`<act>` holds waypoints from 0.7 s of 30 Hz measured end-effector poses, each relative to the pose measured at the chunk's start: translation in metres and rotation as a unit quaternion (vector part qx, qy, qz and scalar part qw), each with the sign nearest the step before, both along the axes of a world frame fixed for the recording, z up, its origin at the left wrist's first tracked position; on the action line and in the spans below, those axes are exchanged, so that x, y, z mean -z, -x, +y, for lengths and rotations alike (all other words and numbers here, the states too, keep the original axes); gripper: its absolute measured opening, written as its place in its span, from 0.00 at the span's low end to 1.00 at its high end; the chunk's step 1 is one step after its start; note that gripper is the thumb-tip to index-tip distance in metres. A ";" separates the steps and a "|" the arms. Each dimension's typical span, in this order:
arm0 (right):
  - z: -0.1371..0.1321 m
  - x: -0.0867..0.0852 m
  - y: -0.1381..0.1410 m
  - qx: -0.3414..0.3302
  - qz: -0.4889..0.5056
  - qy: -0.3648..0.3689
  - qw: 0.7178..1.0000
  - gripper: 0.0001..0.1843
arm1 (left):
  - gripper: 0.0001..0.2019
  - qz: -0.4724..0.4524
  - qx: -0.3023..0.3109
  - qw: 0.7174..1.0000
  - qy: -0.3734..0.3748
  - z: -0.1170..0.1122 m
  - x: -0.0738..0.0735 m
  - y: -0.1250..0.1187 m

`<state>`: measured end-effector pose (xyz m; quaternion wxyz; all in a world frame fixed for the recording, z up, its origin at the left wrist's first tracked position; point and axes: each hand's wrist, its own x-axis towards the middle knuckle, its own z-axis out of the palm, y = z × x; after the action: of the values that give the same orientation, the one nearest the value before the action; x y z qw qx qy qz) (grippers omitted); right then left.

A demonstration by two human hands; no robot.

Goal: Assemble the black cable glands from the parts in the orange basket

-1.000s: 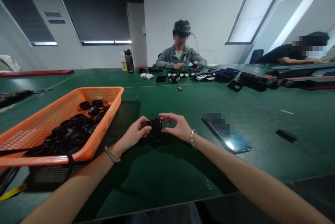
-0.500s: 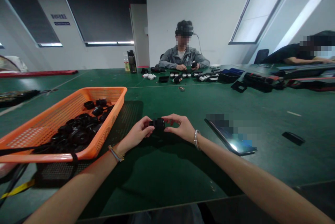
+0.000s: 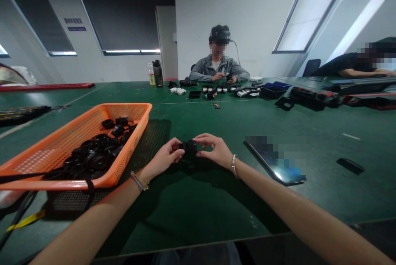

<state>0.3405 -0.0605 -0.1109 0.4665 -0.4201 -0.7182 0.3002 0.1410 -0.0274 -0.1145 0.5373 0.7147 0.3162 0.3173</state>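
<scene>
A small black camera lens [image 3: 191, 146] is held level just above the green table, between my two hands. My left hand [image 3: 168, 154] pinches its narrower left end between thumb and fingers. At the wider right end, my right hand [image 3: 215, 149] curls round with thumb below and fingertips at the top edge. Left of my hands stands an orange perforated basket [image 3: 131, 149], with a heap of black lens and camera-like parts [image 3: 95, 155] inside.
A phone-like slab [image 3: 278, 166] lies right of my right hand, and a small black piece [image 3: 350, 166] lies farther right. Across the green table [image 3: 210, 215] a co-worker [image 3: 218, 67] handles a dark part behind small boxes [image 3: 247, 91]. Bottles [image 3: 157, 73] stand at the back.
My hands keep their hold on the lens, with hardly any movement. The whole view has shifted slightly. Across the table, the co-worker's hand has come up towards the dark part.
</scene>
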 end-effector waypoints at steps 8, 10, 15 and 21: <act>-0.001 0.001 0.003 0.019 0.018 0.023 0.999 0.27 | 0.10 -0.004 -0.004 1.000 0.004 0.001 0.000 -0.001; -0.001 0.001 0.003 0.021 0.018 0.024 0.999 0.25 | 0.11 -0.005 -0.003 1.000 0.003 0.001 -0.001 -0.001; -0.002 -0.001 0.003 0.024 -0.010 0.026 0.999 0.20 | 0.11 -0.009 -0.001 1.000 0.007 0.000 -0.001 -0.001; -0.003 -0.002 0.003 0.029 -0.030 0.022 0.999 0.20 | 0.11 -0.013 0.003 1.000 0.006 0.000 -0.002 -0.001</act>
<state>0.3376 -0.0631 -0.1091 0.4437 -0.4595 -0.7128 0.2896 0.1418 -0.0272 -0.1130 0.5466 0.7081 0.3093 0.3227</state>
